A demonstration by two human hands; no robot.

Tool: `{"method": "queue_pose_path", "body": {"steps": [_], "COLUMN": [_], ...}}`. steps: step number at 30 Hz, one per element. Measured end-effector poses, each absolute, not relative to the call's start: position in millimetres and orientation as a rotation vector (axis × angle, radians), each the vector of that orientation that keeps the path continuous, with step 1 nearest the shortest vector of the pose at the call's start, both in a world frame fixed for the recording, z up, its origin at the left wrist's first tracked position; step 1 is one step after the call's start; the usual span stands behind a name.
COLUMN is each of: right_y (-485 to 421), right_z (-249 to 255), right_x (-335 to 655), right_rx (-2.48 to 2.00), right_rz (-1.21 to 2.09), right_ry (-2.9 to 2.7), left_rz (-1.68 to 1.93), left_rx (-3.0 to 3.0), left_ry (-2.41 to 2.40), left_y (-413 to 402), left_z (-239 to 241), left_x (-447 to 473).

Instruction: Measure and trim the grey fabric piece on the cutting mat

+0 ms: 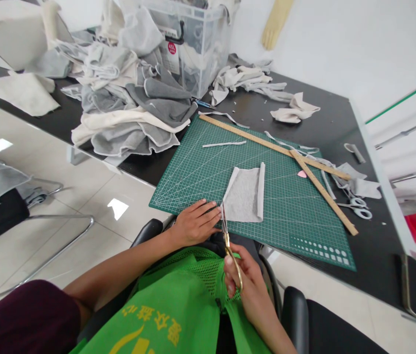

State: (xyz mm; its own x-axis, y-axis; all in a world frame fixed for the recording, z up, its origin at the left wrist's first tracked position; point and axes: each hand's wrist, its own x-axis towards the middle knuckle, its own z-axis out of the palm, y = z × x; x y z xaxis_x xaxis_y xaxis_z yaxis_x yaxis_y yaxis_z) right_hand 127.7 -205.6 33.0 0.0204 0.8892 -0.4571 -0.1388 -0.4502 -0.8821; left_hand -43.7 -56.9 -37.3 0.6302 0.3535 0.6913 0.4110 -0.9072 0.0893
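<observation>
My right hand is closed round the gold handles of a pair of scissors, whose blades point up at the near left corner of a grey fabric piece. That piece lies on the green cutting mat, with pale strips along its left and right edges. My left hand rests on the mat's near edge just left of the blades, fingers curled together and reaching toward the fabric's corner. Whether the fingertips pinch the cloth I cannot tell.
Two wooden rulers cross the mat's far side beside a pink chalk. Silver scissors lie at the right. A heap of grey and cream fabric and a clear plastic bin stand at the back.
</observation>
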Motion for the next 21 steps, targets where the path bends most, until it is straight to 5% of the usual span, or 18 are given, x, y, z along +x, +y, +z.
{"method": "queue_pose_path", "body": {"steps": [21], "right_y": [-210.6], "right_z": [31.7], "right_x": [120.0], "right_rx": [-1.449], "right_rz": [1.563], "right_ry": [-0.750], "left_rz": [-1.121], "left_rx": [-2.757], "left_ry": [-0.646], "left_y": [-56.9], "left_z": [-36.2], "left_x": [-44.6]}}
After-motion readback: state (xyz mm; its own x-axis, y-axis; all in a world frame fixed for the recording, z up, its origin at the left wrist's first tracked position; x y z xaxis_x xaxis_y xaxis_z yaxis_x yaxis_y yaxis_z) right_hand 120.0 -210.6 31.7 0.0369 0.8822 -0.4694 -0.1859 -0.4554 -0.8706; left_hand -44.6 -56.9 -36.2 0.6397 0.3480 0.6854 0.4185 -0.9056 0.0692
